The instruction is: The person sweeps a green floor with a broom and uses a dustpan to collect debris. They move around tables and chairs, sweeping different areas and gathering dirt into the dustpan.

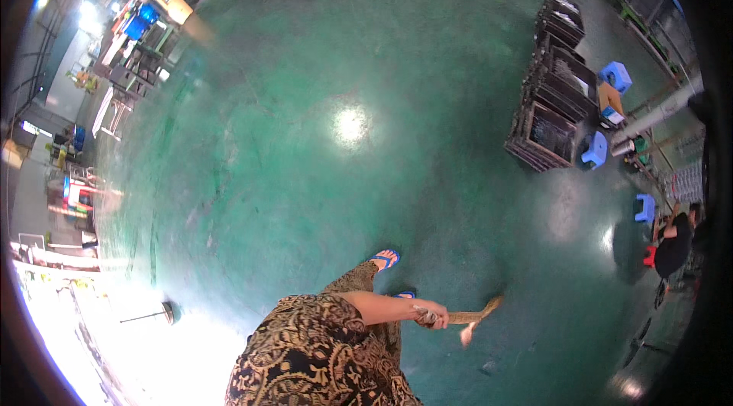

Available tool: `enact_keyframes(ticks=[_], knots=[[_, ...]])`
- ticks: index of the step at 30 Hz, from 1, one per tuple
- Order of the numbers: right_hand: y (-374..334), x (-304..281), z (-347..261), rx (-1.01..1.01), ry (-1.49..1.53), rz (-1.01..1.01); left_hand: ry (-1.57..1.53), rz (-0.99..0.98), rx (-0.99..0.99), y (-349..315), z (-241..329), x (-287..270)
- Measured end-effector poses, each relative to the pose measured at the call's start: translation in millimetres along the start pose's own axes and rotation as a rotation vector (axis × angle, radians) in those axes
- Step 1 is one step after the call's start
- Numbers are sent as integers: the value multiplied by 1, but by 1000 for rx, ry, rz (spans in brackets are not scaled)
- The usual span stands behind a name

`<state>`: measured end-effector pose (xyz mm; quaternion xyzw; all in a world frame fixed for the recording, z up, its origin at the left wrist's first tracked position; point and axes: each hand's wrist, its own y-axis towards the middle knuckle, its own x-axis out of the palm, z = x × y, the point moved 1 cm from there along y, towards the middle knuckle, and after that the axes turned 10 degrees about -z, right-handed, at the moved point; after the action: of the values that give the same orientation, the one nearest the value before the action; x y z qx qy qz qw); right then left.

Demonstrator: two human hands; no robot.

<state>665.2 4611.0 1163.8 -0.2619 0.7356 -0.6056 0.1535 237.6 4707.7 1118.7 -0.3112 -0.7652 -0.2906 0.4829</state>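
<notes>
From the patterned sleeve at the bottom centre, my left arm reaches to the right. My left hand (435, 316) is closed around the upper end of what looks like a brown broom (466, 317), with a bit of greyish cloth-like material by the fingers. The broom slants away from me, and its yellowish frayed end (495, 303) is over or on the green floor (305, 200); contact cannot be told. Beside it is a small pale pinkish shape (467, 333), too blurred to name. My right hand is out of sight. My feet, in blue flip-flops (388, 258), stand near the hand.
Stacked black crates (546, 135) stand in a row at the right, with blue stools (594, 150) and a cardboard box (609, 100) beside them. A person in dark clothing (673, 245) is at the far right. Tables and bins (137, 24) line the left. A thin rod with a dark end (168, 313) is at lower left.
</notes>
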Motion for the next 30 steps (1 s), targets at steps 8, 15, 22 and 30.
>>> enact_keyframes(ticks=[8, 15, 22, 30], knots=[[-9, -9, -27, -306, 262, 208, 318, 830, 337, -77, -37, 150], [-28, -48, -59, -326, 301, 249, 769, 1459, 712, -97, 11, 182], [-31, -58, -6, -34, 629, 300, 648, 1529, 794, -133, 215, 189], [-53, -83, -97, -166, 620, 463, 1096, 1583, 56, 91, 293, 190]])
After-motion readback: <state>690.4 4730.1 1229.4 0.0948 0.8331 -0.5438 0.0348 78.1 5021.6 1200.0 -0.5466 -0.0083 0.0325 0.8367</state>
